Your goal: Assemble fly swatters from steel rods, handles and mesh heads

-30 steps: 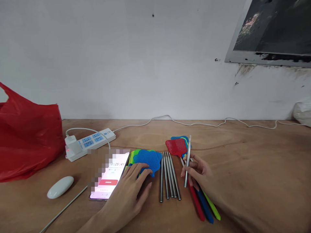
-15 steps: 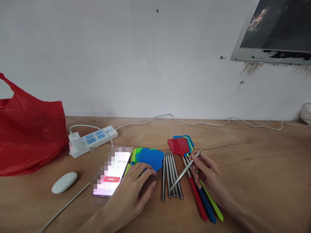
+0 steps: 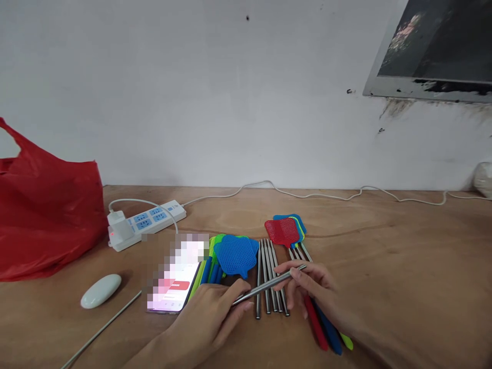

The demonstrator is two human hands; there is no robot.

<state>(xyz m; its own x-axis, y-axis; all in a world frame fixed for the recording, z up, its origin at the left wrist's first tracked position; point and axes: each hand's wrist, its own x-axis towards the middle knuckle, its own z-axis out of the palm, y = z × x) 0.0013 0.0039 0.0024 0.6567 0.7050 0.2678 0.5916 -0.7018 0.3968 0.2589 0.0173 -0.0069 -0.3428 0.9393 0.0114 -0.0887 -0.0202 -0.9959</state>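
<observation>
A slim metal rod (image 3: 269, 283) lies slantwise between my two hands, above the table. My right hand (image 3: 313, 287) pinches its upper end between thumb and fingers. My left hand (image 3: 215, 312) has closed its thumb and forefinger on the lower end. Beneath the rod, several more metal rods (image 3: 259, 287) lie side by side. Left of them are blue (image 3: 236, 253) and green mesh fly swatter heads, with blue and green handles (image 3: 205, 270) partly behind my left hand. To the right, assembled fly swatters with a red head (image 3: 282, 230) lie stacked, their handles (image 3: 317, 325) partly under my right hand.
A lit phone (image 3: 179, 279), partly pixelated, lies beside my left hand. Farther left are a white mouse-shaped object (image 3: 101, 291), a power strip (image 3: 154, 220) and a red plastic bag (image 3: 49, 215). A white cable (image 3: 307, 196) runs along the wall.
My right hand has lowered the rod and turned it flatter, toward the left. My left hand has drawn back from the swatter heads and taken the rod's lower end.
</observation>
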